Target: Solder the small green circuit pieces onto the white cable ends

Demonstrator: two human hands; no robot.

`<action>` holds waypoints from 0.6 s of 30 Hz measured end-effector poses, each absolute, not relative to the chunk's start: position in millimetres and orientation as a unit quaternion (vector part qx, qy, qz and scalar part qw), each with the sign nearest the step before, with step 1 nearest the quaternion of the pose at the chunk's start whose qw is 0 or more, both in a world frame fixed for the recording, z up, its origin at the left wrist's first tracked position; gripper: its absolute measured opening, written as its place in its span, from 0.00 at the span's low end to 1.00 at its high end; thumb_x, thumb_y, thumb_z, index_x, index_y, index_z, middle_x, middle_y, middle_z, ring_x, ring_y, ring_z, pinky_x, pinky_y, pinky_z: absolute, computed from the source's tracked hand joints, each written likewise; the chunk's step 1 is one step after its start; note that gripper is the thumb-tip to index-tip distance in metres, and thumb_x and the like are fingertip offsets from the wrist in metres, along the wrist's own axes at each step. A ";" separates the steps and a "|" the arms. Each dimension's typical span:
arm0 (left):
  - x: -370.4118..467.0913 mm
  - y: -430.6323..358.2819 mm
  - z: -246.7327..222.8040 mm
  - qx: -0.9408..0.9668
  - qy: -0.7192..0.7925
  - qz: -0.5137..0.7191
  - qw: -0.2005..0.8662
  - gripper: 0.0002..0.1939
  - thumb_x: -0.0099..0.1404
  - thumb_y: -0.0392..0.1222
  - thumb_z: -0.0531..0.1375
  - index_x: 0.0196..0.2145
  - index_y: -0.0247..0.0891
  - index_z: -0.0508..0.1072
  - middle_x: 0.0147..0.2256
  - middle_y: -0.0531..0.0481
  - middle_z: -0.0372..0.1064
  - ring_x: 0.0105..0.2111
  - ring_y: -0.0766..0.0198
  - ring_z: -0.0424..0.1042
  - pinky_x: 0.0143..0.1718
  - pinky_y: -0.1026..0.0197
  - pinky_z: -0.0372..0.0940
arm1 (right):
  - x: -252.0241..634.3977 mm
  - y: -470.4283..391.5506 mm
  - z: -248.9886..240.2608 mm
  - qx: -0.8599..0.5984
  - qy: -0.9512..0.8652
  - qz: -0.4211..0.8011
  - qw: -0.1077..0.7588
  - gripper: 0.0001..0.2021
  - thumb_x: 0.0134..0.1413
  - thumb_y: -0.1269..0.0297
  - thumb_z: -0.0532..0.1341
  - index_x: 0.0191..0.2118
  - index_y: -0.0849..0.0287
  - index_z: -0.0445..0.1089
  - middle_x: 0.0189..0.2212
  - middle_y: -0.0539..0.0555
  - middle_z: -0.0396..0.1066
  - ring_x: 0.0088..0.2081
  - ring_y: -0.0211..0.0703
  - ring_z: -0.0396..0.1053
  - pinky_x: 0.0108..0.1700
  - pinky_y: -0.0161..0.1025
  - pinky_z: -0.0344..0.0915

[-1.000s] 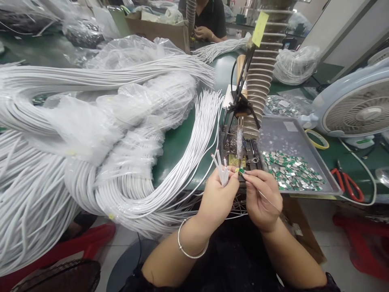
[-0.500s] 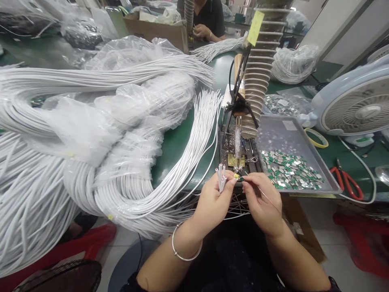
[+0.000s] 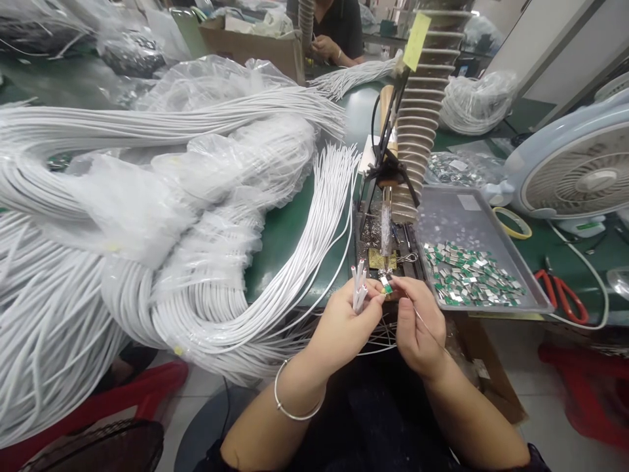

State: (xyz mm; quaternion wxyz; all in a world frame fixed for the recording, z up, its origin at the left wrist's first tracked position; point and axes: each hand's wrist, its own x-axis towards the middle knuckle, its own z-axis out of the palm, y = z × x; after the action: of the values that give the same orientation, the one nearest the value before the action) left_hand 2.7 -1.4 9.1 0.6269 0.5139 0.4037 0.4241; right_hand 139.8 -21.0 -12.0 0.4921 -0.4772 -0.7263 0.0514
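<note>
My left hand (image 3: 350, 321) is closed round several white cables (image 3: 360, 285), their cut ends pointing up. At its thumb and fingertip sits a small green circuit board with a silver metal connector (image 3: 386, 284). My right hand (image 3: 422, 321) is closed on a thin solder wire (image 3: 421, 320), which runs back along the palm; its fingertips are close to the board. Just above the board, the tip of a soldering iron (image 3: 386, 229) points down, fixed in a black stand (image 3: 388, 172). The joint between cable and board is too small to make out.
On the right, a grey tray (image 3: 472, 216) holds many small boards, with red-handled pliers (image 3: 563, 295), yellow tape (image 3: 512, 223) and a fan (image 3: 590, 170) beyond. A ribbed duct (image 3: 417, 118) rises behind the iron. White cable bundles (image 3: 206, 314) fill the left. A co-worker's hand (image 3: 325, 49) shows opposite.
The small board has turned so its silver connector faces up, and sits at my left fingertips below the iron tip. My right hand has shifted slightly left, its thumb now more upright.
</note>
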 end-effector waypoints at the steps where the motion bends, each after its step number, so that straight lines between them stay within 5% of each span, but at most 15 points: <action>1: 3.2 -1.0 9.0 0.508 0.405 0.424 0.630 0.06 0.61 0.36 0.55 0.26 0.38 0.63 0.31 0.52 0.64 0.30 0.68 0.65 0.38 0.62 0.62 | 138.9 -22.0 -13.4 -0.485 -0.717 0.058 0.498 0.16 0.59 0.74 0.49 0.51 0.58 0.63 0.38 0.58 0.71 0.39 0.43 0.71 0.38 0.43 0.73; 6: 4.5 1.6 13.0 0.481 0.427 0.435 0.631 0.05 0.59 0.37 0.56 0.26 0.38 0.63 0.31 0.53 0.63 0.29 0.69 0.63 0.35 0.63 0.61 | 135.1 -23.7 -19.2 -0.507 -0.663 0.080 0.546 0.15 0.61 0.71 0.49 0.53 0.57 0.58 0.37 0.55 0.73 0.33 0.38 0.75 0.36 0.39 0.75; 18: 9.0 5.9 28.7 0.475 0.471 0.443 0.597 0.03 0.56 0.37 0.56 0.26 0.38 0.63 0.28 0.53 0.63 0.28 0.67 0.65 0.32 0.62 0.62 | 136.3 -15.8 -14.1 -0.460 -0.677 0.061 0.572 0.10 0.55 0.76 0.55 0.40 0.57 0.69 0.37 0.55 0.75 0.38 0.43 0.74 0.38 0.43 0.74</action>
State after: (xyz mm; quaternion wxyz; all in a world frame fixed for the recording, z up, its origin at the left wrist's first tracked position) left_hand 9.0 5.9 28.7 0.5966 0.4751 0.4709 0.4434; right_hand 136.3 -15.8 -14.1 0.5720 -0.4598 -0.6765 0.0613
